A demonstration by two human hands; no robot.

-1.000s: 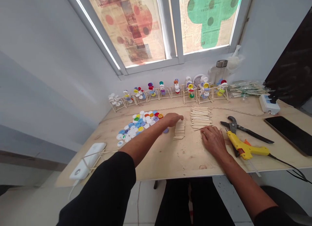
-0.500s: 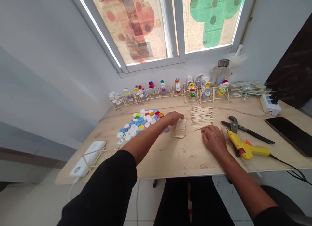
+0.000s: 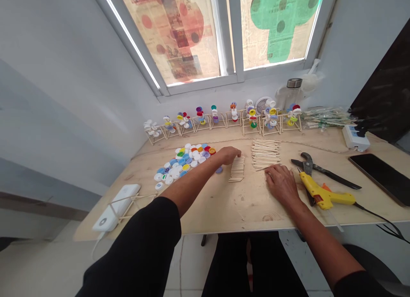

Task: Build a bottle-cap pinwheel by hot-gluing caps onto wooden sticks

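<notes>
The curled left hand is reaching beside a narrow row of pale wooden sticks; the half-open right hand is resting by a wider row; grips unclear.

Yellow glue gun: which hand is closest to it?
The right hand. It's just left of the yellow glue gun; the left hand is farther away, by the shorter sticks.

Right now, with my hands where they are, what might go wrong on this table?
Your left hand is right at the far end of the shorter stick row, so a nudge could skew it. The glue gun lies across the pruning shears, near your right hand, and might slide if bumped.
</notes>
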